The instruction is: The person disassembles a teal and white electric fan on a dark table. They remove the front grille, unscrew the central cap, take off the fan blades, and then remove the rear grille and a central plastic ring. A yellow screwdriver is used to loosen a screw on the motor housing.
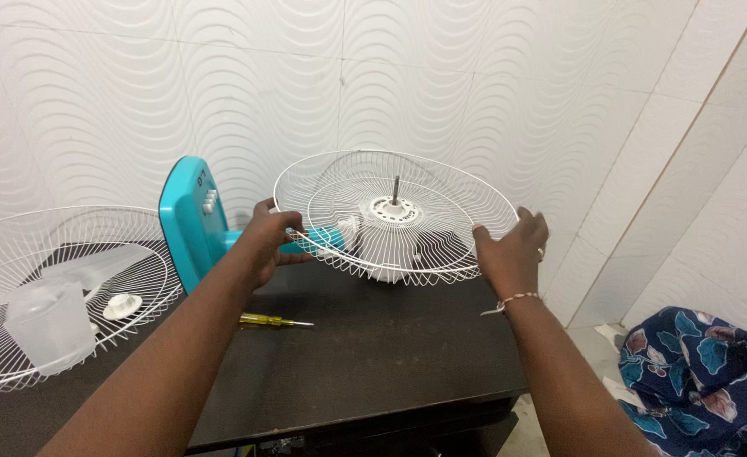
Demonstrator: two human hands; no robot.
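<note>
Hands are on both sides of the round white wire fan guard (395,216). My left hand (268,237) has its fingers curled tight over the rim on one side. My right hand (513,245) presses the other side of the rim with fingers bent around the wire. Between my hands, in the middle of the guard, a thin metal shaft (395,189) sticks straight up from a white round motor hub (395,211). Just behind my left hand stands the bright blue plastic fan base (192,220), touching the dark wooden table (373,355). Below my left hand lies a yellow-handled screwdriver (274,321). Far out past my left arm rests a second white wire guard (60,288) with a see-through plastic fan blade (48,322) in it
</note>
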